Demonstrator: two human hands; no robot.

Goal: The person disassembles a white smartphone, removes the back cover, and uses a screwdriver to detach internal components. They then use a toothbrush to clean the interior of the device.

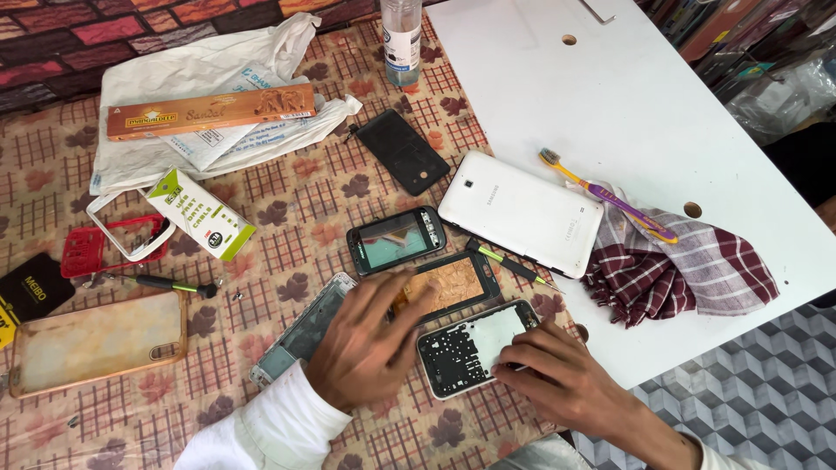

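Glossy white plastic tablet back (521, 211); smooth matt white worktop (644, 96); soft checked cloth (688, 274); crinkled plastic bag (200, 78); glossy phone screen (396, 239).

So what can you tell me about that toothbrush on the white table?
The toothbrush is thin plastic, with a purple and yellow handle and a small head of orange and pale bristles. It lies flat and slanted, its bristle end up and to the left on the white table, its handle end resting on the folded checked cloth. It sits just right of the white tablet, not touching it. Neither hand is near it; both are lower down at the opened phone.
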